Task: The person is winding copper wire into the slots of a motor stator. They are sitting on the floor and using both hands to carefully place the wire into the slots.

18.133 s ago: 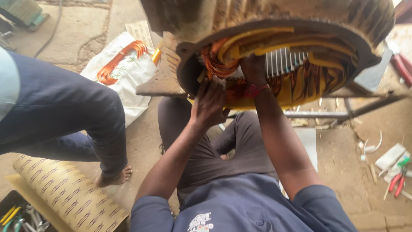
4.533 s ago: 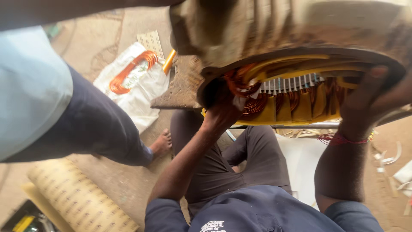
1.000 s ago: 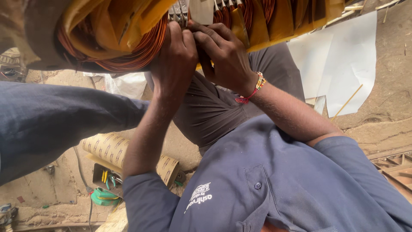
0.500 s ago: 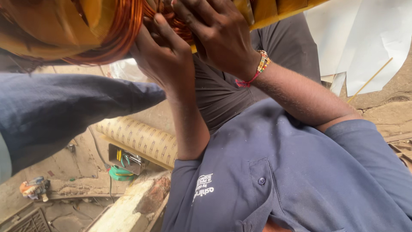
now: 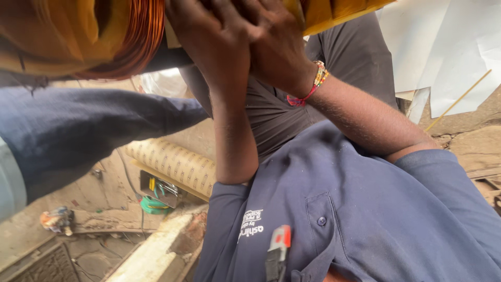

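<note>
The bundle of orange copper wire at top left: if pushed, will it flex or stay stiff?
The orange copper wire bundle is many thin strands, so it probably bends yet holds shape. Densely packed, it is likely heavy for its size. Both hands press nearby.

1 head camera looks steeply down, close over the person's own chest.

copper coil (image 5: pixel 128 39) crowding hands, trouser leg (image 5: pixel 78 130) beside

both hands' (image 5: pixel 250 42) fingertips and the copper winding (image 5: pixel 125 42) run past the top edge; grip unclear.
</note>
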